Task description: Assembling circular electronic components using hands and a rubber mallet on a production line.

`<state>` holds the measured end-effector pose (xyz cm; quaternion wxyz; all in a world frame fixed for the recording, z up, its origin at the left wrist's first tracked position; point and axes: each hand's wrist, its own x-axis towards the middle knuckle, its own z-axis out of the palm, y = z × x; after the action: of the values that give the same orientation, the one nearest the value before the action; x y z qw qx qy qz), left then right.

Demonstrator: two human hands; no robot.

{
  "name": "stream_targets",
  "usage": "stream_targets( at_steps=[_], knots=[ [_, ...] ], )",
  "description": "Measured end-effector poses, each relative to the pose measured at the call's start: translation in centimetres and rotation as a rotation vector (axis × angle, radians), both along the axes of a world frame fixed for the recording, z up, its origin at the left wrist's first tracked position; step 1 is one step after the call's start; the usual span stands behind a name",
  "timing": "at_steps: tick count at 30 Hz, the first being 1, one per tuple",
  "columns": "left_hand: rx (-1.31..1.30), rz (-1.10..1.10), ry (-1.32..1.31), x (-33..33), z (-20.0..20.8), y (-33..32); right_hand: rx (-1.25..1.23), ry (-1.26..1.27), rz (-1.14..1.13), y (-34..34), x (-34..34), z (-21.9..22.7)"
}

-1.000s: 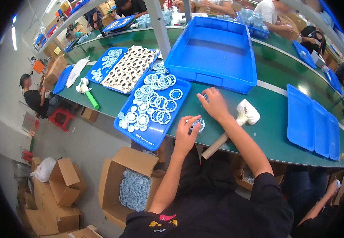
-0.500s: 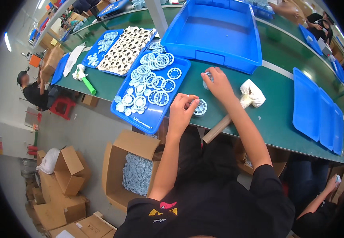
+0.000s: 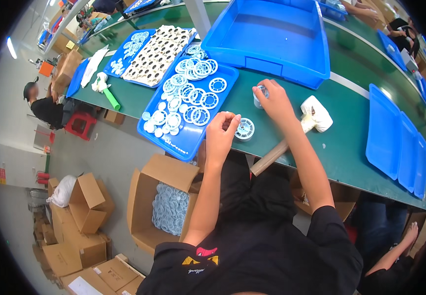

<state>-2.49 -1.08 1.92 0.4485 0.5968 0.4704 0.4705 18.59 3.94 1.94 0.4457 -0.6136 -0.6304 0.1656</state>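
Your left hand (image 3: 220, 133), grip unclear, has drawn back, baring the near spool (image 3: 245, 130); your right hand (image 3: 276, 102) pinches the far spool (image 3: 258, 103).

No wording can be read with certainty, though several things bear print. Taking the blue rectangular plastic tray (image 3: 191, 141) of pale rings as landmark, a line of small white marks, too small to read, runs along its near edge. Below it, the wearer's black cotton T-shirt (image 3: 272, 255) carries small pale script under a pink-and-yellow graphic. To its lower left, a closed brown cardboard carton (image 3: 117, 276) bears faint dark print. Far left, tiny red marks stand on a pale wall sign (image 3: 2, 174).
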Motion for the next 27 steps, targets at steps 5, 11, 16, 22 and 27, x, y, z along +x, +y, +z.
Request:
stream_targets(
  at_steps=[5,11,16,22,27],
  knots=[
    [-0.065,0.047,0.002,0.0,-0.2,0.1,-0.015,0.003,0.008,-0.2,0.0,0.4],
    [-0.139,0.005,-0.075,-1.2,-0.9,0.8,0.009,0.001,0.007,-0.2,-0.1,0.4],
    [-0.159,-0.008,-0.077,-1.3,-0.8,0.4,0.008,0.002,0.012,-0.2,0.1,0.4],
    [-0.062,0.042,0.147,-0.8,-0.3,0.0,0.008,-0.004,0.012,-0.3,0.0,0.5],
    [-0.071,0.06,0.187,-0.8,-0.5,-0.2,0.002,0.001,0.026,-0.4,0.0,0.7]
  ],
)
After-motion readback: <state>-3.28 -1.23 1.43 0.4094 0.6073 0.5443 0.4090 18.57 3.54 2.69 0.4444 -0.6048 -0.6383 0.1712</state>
